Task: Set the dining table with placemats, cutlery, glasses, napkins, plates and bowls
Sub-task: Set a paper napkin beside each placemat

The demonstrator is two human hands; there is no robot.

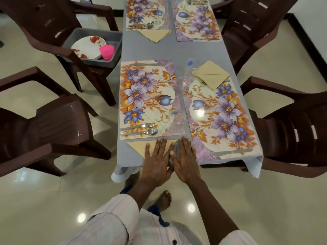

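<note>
Both grips are flat, fingers straight and close together, holding nothing.

Left grip [157, 160]: palm down on the beige napkin [138, 147], covering its right half. The napkin's left corner and part of its long upper edge show to the left of my fingers.

The napkin is a folded triangle on the table [177, 50], lower centre of the frame. Its long edge runs just below the near left placemat [146, 98], and my left fingertips reach that mat's lower edge.

Right grip [184, 160]: palm down just right of the left one, thumbs side by side. It lies at the napkin's right corner, below the gap between the two near mats. I cannot tell whether it rests on the corner or on the cloth beside it.

Fork [139, 125] and spoon [141, 133] lie side by side along the mat's lower edge, just above the napkin and left of my fingertips, not touched. Knife [146, 64] lies along the mat's upper edge.

Near right placemat [221, 121]: second knife [230, 152] at its lower edge, second napkin [211, 75] at its upper end.

Top of frame: far left placemat [139, 11], far right placemat [196, 20], third napkin [154, 35].

Upper left: grey tub [99, 32] on a brown chair [26, 15], holding floral plates [86, 45] and a pink bowl [106, 52].
</note>
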